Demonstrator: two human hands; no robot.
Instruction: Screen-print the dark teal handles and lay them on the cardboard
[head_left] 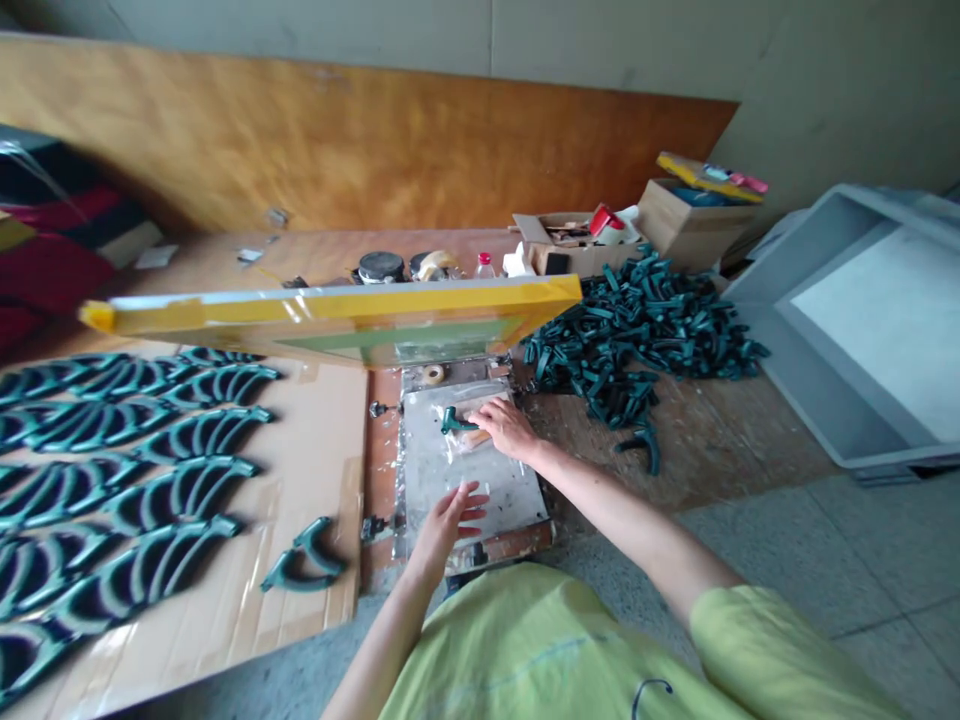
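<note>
Right hand (508, 430) pinching one end of a green handle (454, 421), which lies on the metal plate (439, 470) toward its far edge. Left hand (448, 522) over the plate's near edge, fingers loose, grasping nothing visible. Yellow-edged frame (345, 310) tilted up above the far edge. Heap of like handles (652, 330) on the worktop (720, 440), right of the plate; cardboard sheet (315, 430) at left bears rows more (two near its right near corner)
</note>
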